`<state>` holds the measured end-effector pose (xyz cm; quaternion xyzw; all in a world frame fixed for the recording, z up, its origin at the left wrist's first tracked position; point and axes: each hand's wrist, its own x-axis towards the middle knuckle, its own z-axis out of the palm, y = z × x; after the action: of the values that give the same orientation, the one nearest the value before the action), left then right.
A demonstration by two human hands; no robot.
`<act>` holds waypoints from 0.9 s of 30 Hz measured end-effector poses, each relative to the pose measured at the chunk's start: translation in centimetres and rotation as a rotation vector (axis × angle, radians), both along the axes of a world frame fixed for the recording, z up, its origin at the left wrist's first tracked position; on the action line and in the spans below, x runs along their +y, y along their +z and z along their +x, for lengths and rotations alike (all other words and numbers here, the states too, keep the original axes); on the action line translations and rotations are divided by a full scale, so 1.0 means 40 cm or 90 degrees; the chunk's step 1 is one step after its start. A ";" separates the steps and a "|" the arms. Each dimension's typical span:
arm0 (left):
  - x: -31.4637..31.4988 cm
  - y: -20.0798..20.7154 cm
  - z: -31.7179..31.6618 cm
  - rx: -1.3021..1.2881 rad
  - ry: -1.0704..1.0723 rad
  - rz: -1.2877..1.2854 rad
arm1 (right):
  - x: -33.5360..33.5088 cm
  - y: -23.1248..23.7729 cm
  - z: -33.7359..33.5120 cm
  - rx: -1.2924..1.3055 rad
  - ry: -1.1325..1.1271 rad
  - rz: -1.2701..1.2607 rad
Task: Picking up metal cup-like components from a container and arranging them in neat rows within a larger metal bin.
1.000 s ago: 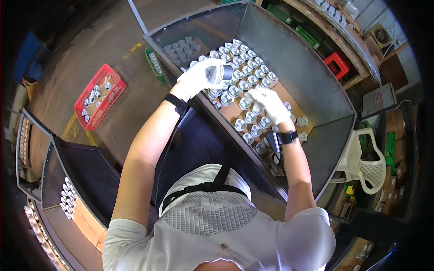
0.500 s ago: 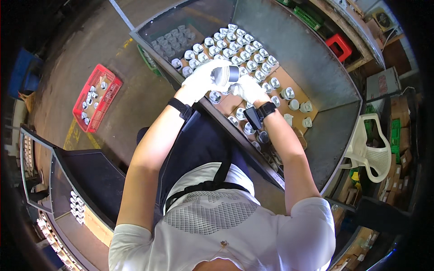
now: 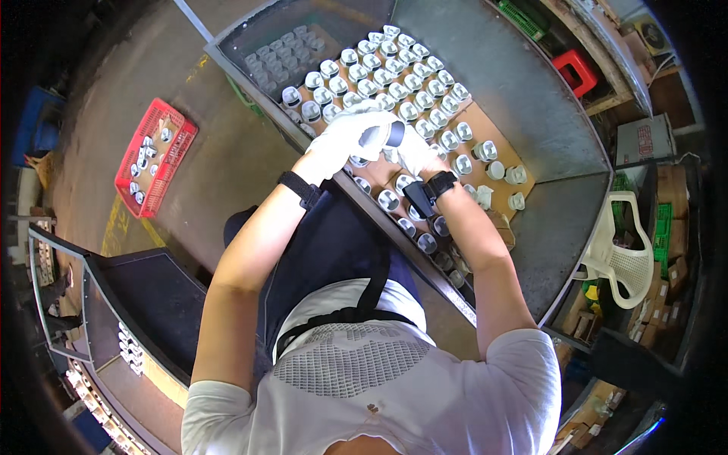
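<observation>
White work gloves cover both my hands, which meet over the near part of a cardboard-covered bench (image 3: 485, 125). My left hand (image 3: 343, 139) is wrapped round a metal piston (image 3: 395, 135), whose dark side band shows at the fingertips. From the right, my right hand (image 3: 414, 152) closes on the same piston; its fingertips are partly hidden. Rows of similar silver pistons (image 3: 407, 111) with dark sides stand upright beyond my hands. More pistons (image 3: 427, 243) stand close to the bench's near edge, under my right wrist.
Metal panels (image 3: 485, 64) wall the bench at the back and right. A red crate (image 3: 180, 152) with several pistons sits on the floor at left. At right stand a white plastic chair (image 3: 628, 258) and a red stool (image 3: 574, 73). Another dark bench (image 3: 148, 292) is at lower left.
The piston has turned in my hands, so its grooved silver part is now mostly covered by the left glove. My view has shifted slightly; both hands still hold the piston.
</observation>
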<state>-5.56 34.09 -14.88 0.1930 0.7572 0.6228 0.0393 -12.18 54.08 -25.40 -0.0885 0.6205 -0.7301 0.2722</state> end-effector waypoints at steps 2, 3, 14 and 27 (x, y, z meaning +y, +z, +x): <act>-0.009 -0.007 0.000 0.064 0.074 -0.127 | -0.002 0.043 0.000 0.032 0.030 0.020; -0.011 0.003 0.005 0.140 0.144 -0.271 | 0.010 0.086 0.005 0.061 0.045 0.032; -0.191 0.069 -0.078 0.045 0.404 -0.207 | 0.163 0.085 -0.275 0.392 -0.076 0.448; -0.175 0.024 -0.117 0.184 0.430 -0.396 | 0.182 -0.044 -0.403 0.361 -0.150 0.584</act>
<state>-10.26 27.08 -13.93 -0.0001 0.9255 0.3119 -0.2146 -28.30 61.35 -27.16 -0.0839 0.9298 -0.3577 0.0216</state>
